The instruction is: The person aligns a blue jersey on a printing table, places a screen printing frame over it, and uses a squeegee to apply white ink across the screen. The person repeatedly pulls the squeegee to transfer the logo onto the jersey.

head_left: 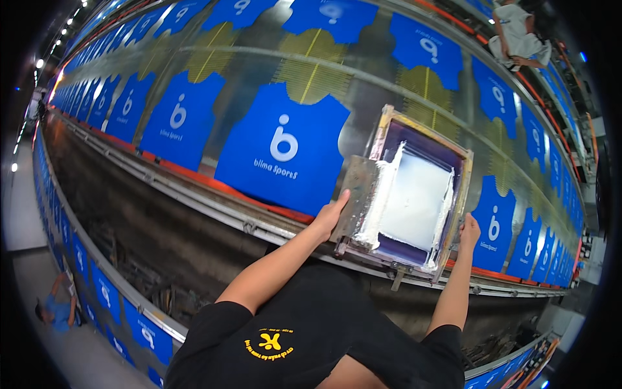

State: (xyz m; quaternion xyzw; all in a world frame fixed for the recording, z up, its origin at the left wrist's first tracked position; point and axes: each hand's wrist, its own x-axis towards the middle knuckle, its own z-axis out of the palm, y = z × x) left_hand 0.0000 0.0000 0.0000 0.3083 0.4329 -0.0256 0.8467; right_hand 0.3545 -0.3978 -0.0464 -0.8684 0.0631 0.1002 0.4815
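The person's black shirt (304, 311) is nearest, below the printing frame (427, 131). The left hand (332, 212) is at the frame's left side, its grip closed on the edge of a grey board (357, 198), thumb on top. The right hand (469, 230) is curled beside the frame's right rail; I cannot tell whether its grip is clasped on that rail. The frame is tilted in view, between the two hands, over the near edge of a long metal table (256, 70). Inside the frame lies white ink (414, 201), thickest along the left. A blue shirt panel (282, 149) with a white print lies left of the frame, another (494, 223) right of it. Beyond the frame is a ridged yellow patch (424, 91); farther, beyond the frame's upper right, is a co-worker (516, 35) in pale clothes.
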